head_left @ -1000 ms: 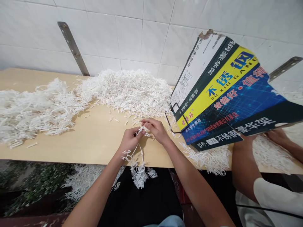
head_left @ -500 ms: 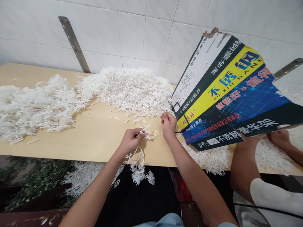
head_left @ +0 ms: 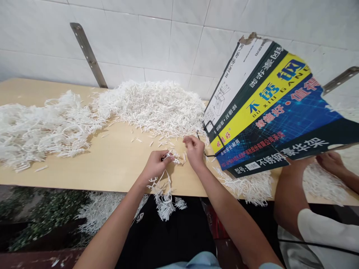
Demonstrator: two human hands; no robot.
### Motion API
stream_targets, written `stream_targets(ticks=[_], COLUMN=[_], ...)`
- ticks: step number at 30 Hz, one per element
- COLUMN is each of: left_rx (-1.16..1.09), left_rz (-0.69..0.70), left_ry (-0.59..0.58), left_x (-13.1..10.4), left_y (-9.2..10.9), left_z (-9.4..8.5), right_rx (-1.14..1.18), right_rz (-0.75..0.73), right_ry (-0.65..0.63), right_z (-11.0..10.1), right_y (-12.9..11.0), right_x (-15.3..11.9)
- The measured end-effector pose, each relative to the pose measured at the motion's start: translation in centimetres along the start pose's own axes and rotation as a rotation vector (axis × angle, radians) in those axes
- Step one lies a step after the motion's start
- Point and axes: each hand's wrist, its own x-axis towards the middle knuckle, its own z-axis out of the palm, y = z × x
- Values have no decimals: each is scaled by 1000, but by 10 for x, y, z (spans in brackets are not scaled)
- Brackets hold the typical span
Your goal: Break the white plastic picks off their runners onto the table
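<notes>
Much of the right side is hidden by a torn, printed cardboard panel, which covers part of a co-worker's arm; the co-worker's hand shows only in part beyond its lower edge, and what it touches is hard to make out. White sleeve and arm run toward the picture's edge, and the left heap of white pieces is cut off at the other side.

The person's left hand is closed in a pinch, thumb against fingers, on a white branching cluster. Some of the cluster pokes out past the fingertips above the table; the rest dangles below the hand, over the front edge, before dark clothing. The strand between the fingers is mostly covered by them.

The right hand is apart from the left, near the panel's lower corner, its fingers curled inward. Whether its fingertips meet or hold a bit cannot be told. Loose white bits lie scattered between the hands and the large white heap by the wall.
</notes>
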Motion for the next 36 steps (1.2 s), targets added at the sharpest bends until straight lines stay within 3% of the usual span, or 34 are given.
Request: stream_targets(ticks=[2, 3, 6, 9, 13, 17, 20, 23, 28, 36], left_rx=[-9, -32, -161, -275, -329, -310, -203, -125, -142, -52], left_rz=[3, 2, -1, 2, -3, 32, 112, 159, 143, 114], left_ry=[25, 64, 180, 190, 197, 264, 239, 191, 215, 136], left_x=[-1, 0, 3, 7, 9, 7, 5, 3, 0, -4], left_y=[0, 0, 1, 2, 1, 1, 2, 4, 8, 16], left_z=[0, 0, 2, 4, 4, 4, 3, 2, 3, 4], right_rx=[18, 21, -5, -3, 47, 150, 225, 249, 225, 162], right_rz=[32, 31, -67, -187, -135, -3, 16, 5, -44, -146], right_ry=[136, 135, -20, -232, -425, -417, -449, -479, -482, -408], right_z=[-4, -5, -7, -3, 4, 3, 0, -1, -1, -5], right_y=[8, 8, -3, -20, -27, -21, -19, -17, -17, -30], right_x=[8, 10, 9, -1, -9, -7, -5, -4, -4, -5])
